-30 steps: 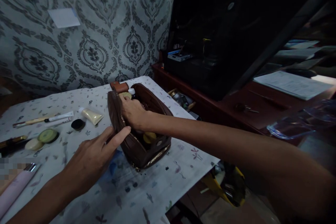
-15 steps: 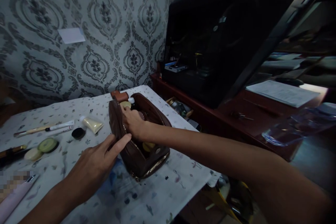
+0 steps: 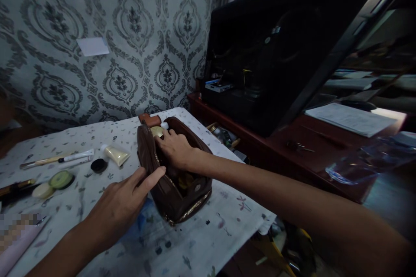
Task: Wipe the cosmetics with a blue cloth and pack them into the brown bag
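A brown zippered pouch (image 3: 178,207) lies unzipped on the cloth-covered table, its mouth facing up. My left hand (image 3: 125,197) grips the pouch's near left side, thumb along the zipper edge and fingers bent against the outside. Inside the mouth reaches my right hand (image 3: 177,149), its fingers bent downward; the fingertips and anything between them are hidden. Close to those fingers, a round pale-gold item (image 3: 157,131) and a white cap (image 3: 164,125) show at the pouch's far end. Something yellowish (image 3: 186,180) lies deeper inside, too dark to name.
Left of the pouch lie a cream tube (image 3: 115,155), a black round lid (image 3: 99,165), a green-topped round container (image 3: 61,179) and a brush (image 3: 42,162). An orange-brown item (image 3: 150,120) sits behind the pouch. A large black screen (image 3: 260,60) stands on the dark red desk (image 3: 312,156) at right.
My right hand has shifted slightly right and up within the pouch, away from the round pale-gold item. My left hand keeps its hold on the pouch's side. The view has moved slightly.
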Available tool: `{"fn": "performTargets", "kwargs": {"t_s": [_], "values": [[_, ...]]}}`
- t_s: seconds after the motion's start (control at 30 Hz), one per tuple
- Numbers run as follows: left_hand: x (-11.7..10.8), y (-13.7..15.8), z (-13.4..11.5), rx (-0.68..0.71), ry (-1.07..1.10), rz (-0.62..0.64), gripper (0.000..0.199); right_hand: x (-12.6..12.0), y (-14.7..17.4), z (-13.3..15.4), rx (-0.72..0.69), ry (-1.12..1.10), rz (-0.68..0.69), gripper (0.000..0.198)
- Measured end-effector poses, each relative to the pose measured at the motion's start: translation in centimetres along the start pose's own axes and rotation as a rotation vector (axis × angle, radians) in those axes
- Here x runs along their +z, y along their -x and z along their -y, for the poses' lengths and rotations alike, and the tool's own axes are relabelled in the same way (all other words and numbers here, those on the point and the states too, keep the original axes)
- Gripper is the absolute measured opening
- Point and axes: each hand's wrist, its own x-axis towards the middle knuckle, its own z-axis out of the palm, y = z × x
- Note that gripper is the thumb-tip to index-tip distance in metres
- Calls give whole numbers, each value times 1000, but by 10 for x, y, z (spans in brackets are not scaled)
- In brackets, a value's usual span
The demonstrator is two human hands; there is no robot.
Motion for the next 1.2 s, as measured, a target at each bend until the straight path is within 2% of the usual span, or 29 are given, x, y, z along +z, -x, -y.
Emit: {"fn": "performTargets", "kwargs": {"t_s": [0.1, 0.23, 0.4, 0.6, 0.77, 0.9, 1.07, 1.2], "values": [[1, 1, 0, -20, -5, 17, 66, 3, -2, 0, 0, -5, -84, 50], [3, 2, 0, -34, 1, 33, 68, 21, -25, 5, -69, 11, -249, 39], [2, 2, 1, -51, -4, 52, 72, 47, -53, 3, -238, 62, -189, 43], [1, 6, 2, -63, 28, 98, 72, 53, -53, -5, -257, 111, -208, 51], [-1, 6, 2, -86, 19, 150, 73, 45, -49, -5, -279, 142, -157, 50], [-4, 4, 4, -83, 43, 165, 69, 30, -37, -11, -316, 144, -166, 49], [-6, 3, 6, -60, 47, 149, 67, 1, -14, -30, -294, 121, -128, 55], [-7, 3, 6, -42, 46, 128, 65, -15, 10, -48, -259, 97, -165, 42]]}}
